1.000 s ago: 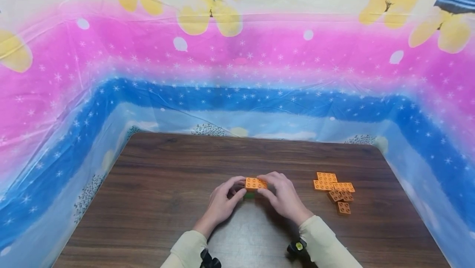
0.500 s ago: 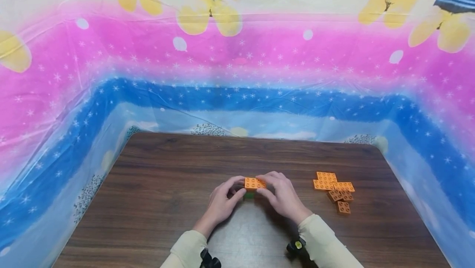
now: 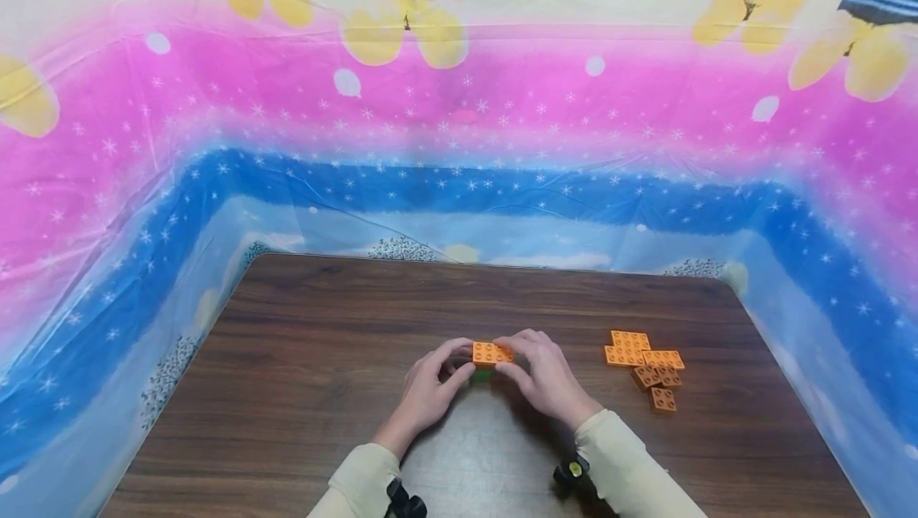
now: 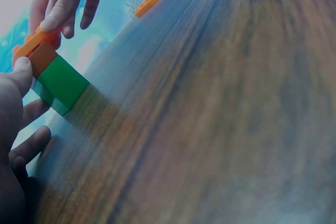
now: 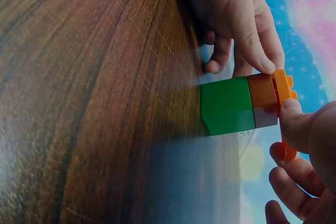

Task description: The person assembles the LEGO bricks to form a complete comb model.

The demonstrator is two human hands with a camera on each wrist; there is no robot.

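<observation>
A small stack stands upright on the table, in front of the person. A tall green block forms its base, with a brown brick above and a flat orange brick on top. The flat brick juts out past the brown one on the right, and a thin gap shows between them in the right wrist view. My left hand pinches the brown brick from the left, thumb tip close to the flat brick. My right hand holds the flat brick's overhanging end between thumb and fingers.
Farther right lie several loose pieces: flat orange bricks at the back and small brown bricks nearer. A printed cloth hangs behind and along both sides of the table.
</observation>
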